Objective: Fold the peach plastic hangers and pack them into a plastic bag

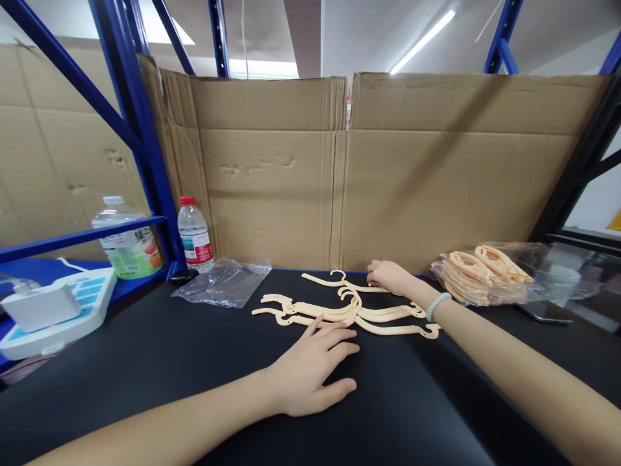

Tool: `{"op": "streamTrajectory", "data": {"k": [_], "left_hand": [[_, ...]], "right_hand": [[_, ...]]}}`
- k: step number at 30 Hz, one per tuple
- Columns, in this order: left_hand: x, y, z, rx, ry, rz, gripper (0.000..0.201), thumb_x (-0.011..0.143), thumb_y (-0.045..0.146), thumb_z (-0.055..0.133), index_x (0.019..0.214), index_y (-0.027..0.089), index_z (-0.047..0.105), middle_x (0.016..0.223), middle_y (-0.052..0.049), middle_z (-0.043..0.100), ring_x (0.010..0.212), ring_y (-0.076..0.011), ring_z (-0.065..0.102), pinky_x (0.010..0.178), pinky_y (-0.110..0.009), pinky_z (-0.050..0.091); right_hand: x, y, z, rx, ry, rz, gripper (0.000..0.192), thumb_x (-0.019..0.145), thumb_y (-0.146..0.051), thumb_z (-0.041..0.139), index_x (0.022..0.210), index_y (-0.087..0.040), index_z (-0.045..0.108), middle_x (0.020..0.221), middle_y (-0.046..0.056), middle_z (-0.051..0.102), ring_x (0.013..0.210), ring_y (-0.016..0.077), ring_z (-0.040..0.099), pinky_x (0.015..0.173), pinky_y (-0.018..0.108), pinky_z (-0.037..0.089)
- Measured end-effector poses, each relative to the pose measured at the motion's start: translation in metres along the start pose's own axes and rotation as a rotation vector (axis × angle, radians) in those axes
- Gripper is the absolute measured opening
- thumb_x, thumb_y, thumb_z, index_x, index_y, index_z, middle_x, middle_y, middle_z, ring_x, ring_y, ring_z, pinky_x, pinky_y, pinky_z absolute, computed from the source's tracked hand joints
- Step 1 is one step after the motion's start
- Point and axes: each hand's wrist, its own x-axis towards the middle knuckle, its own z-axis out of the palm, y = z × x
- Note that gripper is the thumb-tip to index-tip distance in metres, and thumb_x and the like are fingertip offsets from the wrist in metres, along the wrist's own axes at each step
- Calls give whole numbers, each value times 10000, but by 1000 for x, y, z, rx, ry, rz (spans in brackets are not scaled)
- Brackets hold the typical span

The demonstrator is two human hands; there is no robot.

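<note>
Several cream plastic clothes hangers lie on the black table (145,375) in front of me, a pair of them (325,314) overlapping with their hooks toward the back. My left hand (315,366) rests palm down with its fingers spread, the fingertips at the near edge of that pair. Behind the pair lies another hanger (320,280), its hook turned up toward the cardboard. My right hand (388,275), with a beaded bracelet at the wrist, has its fingers curled on this hanger's right arm. The hand covers part of that arm.
A clear plastic bag of folded hangers (485,272) is at the right, by a phone (546,312). An empty clear bag (226,281), a red-capped bottle (195,236), a juice jug (129,243) and a white power strip (92,301) stand left. A cardboard wall (272,181) closes the back.
</note>
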Motion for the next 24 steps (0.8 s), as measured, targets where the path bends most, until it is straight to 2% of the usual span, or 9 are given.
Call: {"op": "streamTrajectory", "data": {"k": [6,9,11,13,15,17,20,24], "left_hand": [[-1,1,-3,-69,20,0,404,873,340,536,1257,219,497,1354,-101,496,1314,-264,367,1121,-543,141],[0,-1,-2,-185,93,-6,353,867,289,542,1213,216,531,1293,-86,547,1264,-235,426,1121,-498,194],[2,-3,1,-327,186,-76,313,863,270,540,1169,206,559,1233,-83,582,1196,-217,486,1080,-450,306],[5,-5,6,-555,275,-213,279,860,277,538,1121,184,575,1165,-93,610,1112,-208,546,989,-409,421],[8,-7,11,-815,323,-354,290,853,302,550,1106,161,563,1108,-107,623,1016,-201,597,897,-386,489],[11,-6,14,-1025,346,-432,351,837,337,580,1129,148,536,1072,-110,618,920,-185,624,823,-364,521],[13,-3,14,-1172,416,-455,447,790,393,644,1145,162,502,1004,-76,605,791,-144,622,714,-309,534],[14,0,12,-1221,489,-509,358,780,465,646,887,152,508,838,-21,591,663,-98,581,600,-239,516]], "right_hand": [[3,6,-8,77,135,125,156,802,-139,523,868,-161,663,811,61,653,759,181,592,642,251,406],[-9,-5,-18,152,237,172,172,799,-140,492,906,-159,626,777,28,646,709,150,593,645,236,426],[-20,-22,-25,324,372,178,148,803,-166,500,902,-161,610,772,18,647,677,135,594,650,232,448],[-31,-44,-33,576,536,188,122,813,-219,521,880,-173,612,776,16,655,644,135,595,635,246,468],[-40,-67,-38,774,649,188,111,812,-255,549,848,-175,619,772,25,658,703,157,615,684,274,486],[-45,-88,-41,995,645,176,128,802,-300,588,821,-176,616,778,36,668,725,171,631,684,287,501],[-46,-114,-40,1274,521,150,190,768,-353,650,799,-174,594,758,36,671,694,175,644,644,288,519],[-45,-134,-38,1393,340,51,195,780,-355,659,798,-167,613,762,30,666,708,171,648,676,296,524]]}}
